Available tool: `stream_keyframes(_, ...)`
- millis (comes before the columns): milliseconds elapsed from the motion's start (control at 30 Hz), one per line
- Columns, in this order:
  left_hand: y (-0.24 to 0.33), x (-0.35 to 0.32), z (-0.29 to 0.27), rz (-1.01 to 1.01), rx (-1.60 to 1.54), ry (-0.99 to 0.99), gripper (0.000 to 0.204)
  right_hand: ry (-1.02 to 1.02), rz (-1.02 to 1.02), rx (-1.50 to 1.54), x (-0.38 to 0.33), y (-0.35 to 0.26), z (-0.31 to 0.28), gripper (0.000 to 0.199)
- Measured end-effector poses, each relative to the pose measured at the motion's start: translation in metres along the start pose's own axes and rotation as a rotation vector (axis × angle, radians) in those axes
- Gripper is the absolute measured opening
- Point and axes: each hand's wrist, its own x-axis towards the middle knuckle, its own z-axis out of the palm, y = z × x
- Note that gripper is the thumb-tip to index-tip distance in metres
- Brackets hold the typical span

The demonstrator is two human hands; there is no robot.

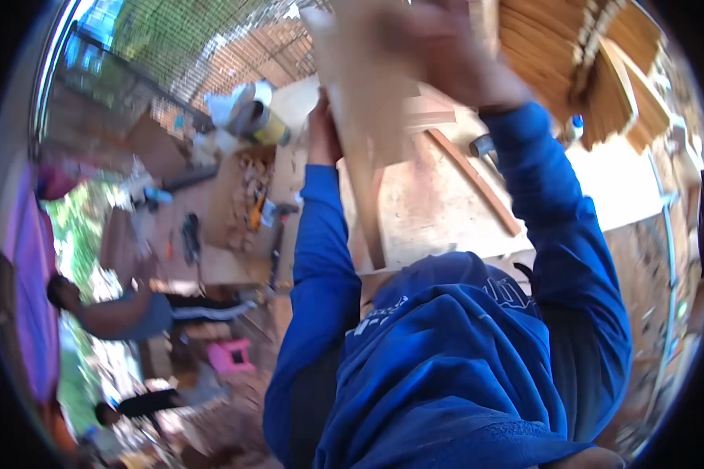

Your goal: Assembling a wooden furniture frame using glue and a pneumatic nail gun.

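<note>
A pale board stood raised over the workbench, running from the top of the view down toward the person's chest. The left hand clasped its left edge, while the blurred right hand lay on its upper part, its grasp too smeared to tell. Stacked slats hung at the upper right, a hammer and a long strip lay on the bench, and another person sat well apart at the left.
</note>
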Motion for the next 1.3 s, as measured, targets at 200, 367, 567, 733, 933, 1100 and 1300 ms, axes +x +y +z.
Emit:
stream_keyframes(200,0.046,0.003,-0.024,0.009,0.381,-0.250,0.061,-0.072,-0.509,-0.685,0.042,-0.024,0.125,0.098)
stream_keyframes(367,0.048,0.024,-0.058,0.021,0.603,-0.455,0.062,0.114,-0.657,-0.819,0.021,0.012,0.166,0.074)
stream_keyframes(567,0.001,0.060,-0.051,0.019,0.776,-0.826,0.062,0.134,-0.460,-0.967,-0.011,0.026,0.180,0.056)
stream_keyframes(733,-0.032,0.068,-0.067,0.094,0.824,-0.959,0.063,0.128,-0.423,-1.006,-0.017,0.049,0.219,0.031)
stream_keyframes(933,-0.042,0.040,-0.170,0.199,0.907,-0.765,0.063,-0.037,-0.275,-1.134,-0.004,0.082,0.242,0.031)
stream_keyframes(1100,-0.053,-0.024,-0.224,0.236,0.959,-0.506,0.064,-0.022,-0.294,-1.131,0.021,0.094,0.233,0.039)
stream_keyframes(1300,-0.019,-0.064,-0.163,0.179,0.115,-0.439,0.071,-0.371,-0.047,-0.860,0.040,0.067,0.170,0.089)
